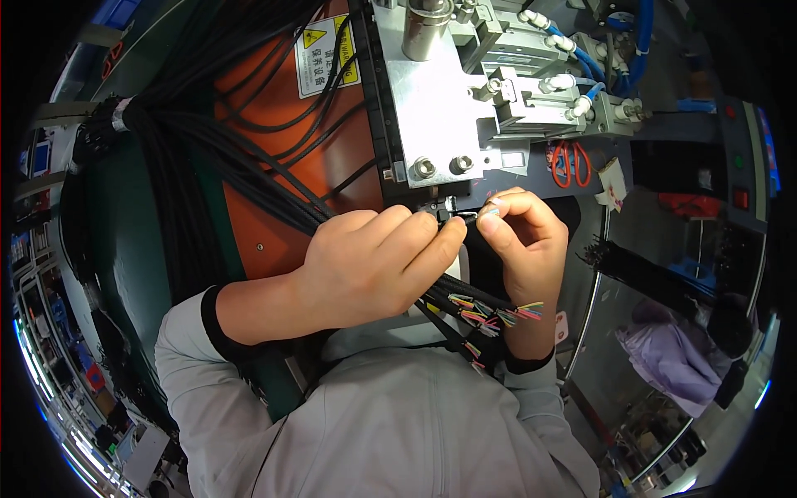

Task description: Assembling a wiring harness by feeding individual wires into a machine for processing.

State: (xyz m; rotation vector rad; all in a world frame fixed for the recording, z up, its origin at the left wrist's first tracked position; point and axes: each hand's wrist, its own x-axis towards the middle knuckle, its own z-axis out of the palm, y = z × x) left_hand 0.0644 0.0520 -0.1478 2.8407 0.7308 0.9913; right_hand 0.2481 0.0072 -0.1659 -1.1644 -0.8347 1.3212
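My left hand (378, 261) is closed around a black cable, just below the front of the metal fixture (427, 91). A short black end (440, 212) of the cable shows past its fingertips. Thumb and forefinger of my right hand (527, 236) pinch thin pale wires (469, 214) coming from that end; their tips are hidden by the fingers. Under both hands hangs a bunch of black cables whose stripped ends fan out in coloured wires (481, 315), reaching across my right wrist.
A thick bundle of black cables (170, 191) runs over the orange panel (257, 220) at left. Air cylinders (531, 104) with blue hoses (591, 66) sit on the fixture. Red-handled scissors (570, 163) lie right of it. Another black cable bundle (664, 282) and purple cloth (677, 353) hang at right.
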